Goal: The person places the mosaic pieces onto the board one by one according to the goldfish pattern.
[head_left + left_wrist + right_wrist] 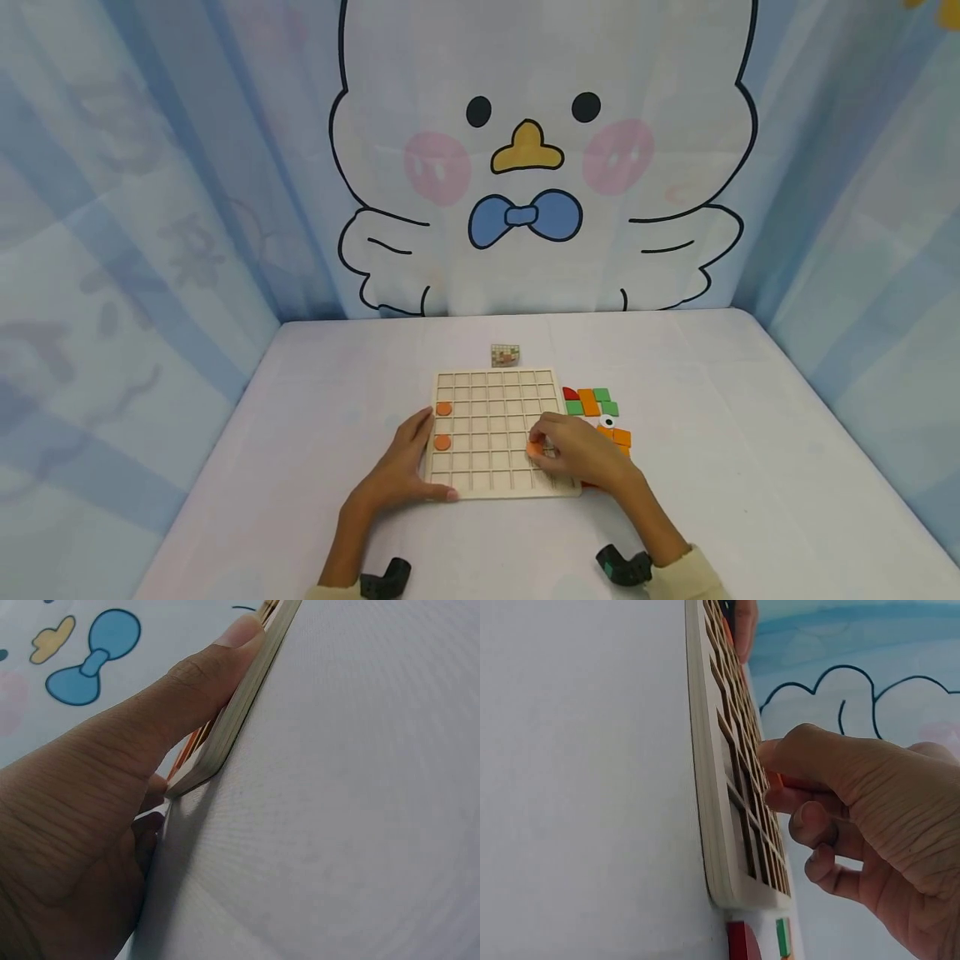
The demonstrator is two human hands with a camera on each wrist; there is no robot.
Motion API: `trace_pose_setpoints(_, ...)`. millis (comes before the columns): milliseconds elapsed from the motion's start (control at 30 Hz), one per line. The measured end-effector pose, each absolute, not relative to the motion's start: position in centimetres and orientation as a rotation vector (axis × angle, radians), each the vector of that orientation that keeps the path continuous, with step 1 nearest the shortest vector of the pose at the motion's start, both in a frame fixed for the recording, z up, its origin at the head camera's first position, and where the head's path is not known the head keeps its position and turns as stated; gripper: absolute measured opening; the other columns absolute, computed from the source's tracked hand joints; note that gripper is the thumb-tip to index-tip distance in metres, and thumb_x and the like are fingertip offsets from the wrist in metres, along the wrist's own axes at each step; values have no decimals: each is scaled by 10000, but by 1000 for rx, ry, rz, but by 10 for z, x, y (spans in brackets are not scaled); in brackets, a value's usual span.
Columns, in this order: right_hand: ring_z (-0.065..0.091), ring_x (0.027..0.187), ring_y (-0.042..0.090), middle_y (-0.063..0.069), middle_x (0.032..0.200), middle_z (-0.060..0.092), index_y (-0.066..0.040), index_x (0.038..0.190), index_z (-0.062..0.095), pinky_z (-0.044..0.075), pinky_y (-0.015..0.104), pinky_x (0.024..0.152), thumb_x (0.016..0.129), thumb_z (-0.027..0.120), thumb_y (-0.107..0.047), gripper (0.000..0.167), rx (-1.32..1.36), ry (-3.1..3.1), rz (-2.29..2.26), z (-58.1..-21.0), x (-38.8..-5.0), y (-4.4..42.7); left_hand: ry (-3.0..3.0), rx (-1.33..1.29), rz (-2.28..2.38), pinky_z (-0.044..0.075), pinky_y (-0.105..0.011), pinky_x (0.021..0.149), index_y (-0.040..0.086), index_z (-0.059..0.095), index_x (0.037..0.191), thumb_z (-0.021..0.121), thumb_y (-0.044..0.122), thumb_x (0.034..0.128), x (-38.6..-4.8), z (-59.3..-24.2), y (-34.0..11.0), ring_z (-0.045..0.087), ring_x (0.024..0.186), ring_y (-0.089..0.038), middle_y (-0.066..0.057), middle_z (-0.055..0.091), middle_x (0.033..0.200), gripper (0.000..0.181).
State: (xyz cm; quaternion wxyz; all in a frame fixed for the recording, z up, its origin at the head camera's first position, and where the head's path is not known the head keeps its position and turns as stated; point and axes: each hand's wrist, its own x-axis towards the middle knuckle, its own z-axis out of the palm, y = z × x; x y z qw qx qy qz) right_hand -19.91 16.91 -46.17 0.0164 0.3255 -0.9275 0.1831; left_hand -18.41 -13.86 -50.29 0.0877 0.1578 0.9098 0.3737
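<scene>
A light wooden board [491, 458] with a raised grid lies on the table. My left hand [405, 471] holds its near left corner, the thumb along the front edge and the fingers at the left side. Two orange round pieces [442, 442] sit in the grid's left column. Over the right part of the grid, my right hand [581, 448] pinches another orange round piece [533, 449] between thumb and fingers. In the right wrist view that orange piece [799, 782] is mostly hidden by the fingers, and I cannot tell whether it touches the grid.
Just right of the board lie several flat pieces: orange blocks [589, 403], green ones [602, 394], a red one [570, 393] and a white round piece with a dark centre [607, 422]. A small patterned card [505, 356] lies behind the board. Printed curtains surround the table.
</scene>
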Motion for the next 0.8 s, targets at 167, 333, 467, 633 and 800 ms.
trace_pose_setpoints(167,492,733,39,-55,898,634,-121,969,705,490,166,674,882,718,-259,163,1050,-2892,523,-463,-201,154,2711,471,1105,243,-525,1187,58,136,1565,876,567,604,-185,-504,-137,119,1512,-310,-105,111,1639,1316)
trace_pose_setpoints(333,477,717,48,-52,935,625,-125,1007,708,467,159,663,886,712,-264,185,1071,-2935,527,-463,-199,139,2706,469,1108,246,-534,1183,56,134,1565,872,567,614,-185,-505,-137,117,1512,-317,-111,108,1639,1308)
trace_pose_setpoints(467,494,739,50,-52,964,628,-133,1031,704,489,171,702,903,694,-263,183,1086,-2936,536,-461,-197,129,2711,477,1095,248,-526,1184,49,131,1563,872,567,615,-185,-505,-138,116,1512,-316,-119,103,1639,1310)
trace_pose_setpoints(633,505,735,56,-39,977,635,-125,1052,703,501,170,706,907,694,-264,201,1121,-2921,512,-459,-197,116,2721,482,1082,249,-532,1182,47,140,1562,866,576,616,-184,-503,-140,122,1510,-325,-125,115,1636,1305)
trace_pose_setpoints(800,509,728,53,-40,970,627,-129,1063,700,508,169,725,918,680,-260,197,1165,-2903,481,-462,-198,103,2719,489,1091,252,-536,1180,53,141,1564,868,569,618,-185,-504,-140,124,1510,-328,-122,121,1635,1301)
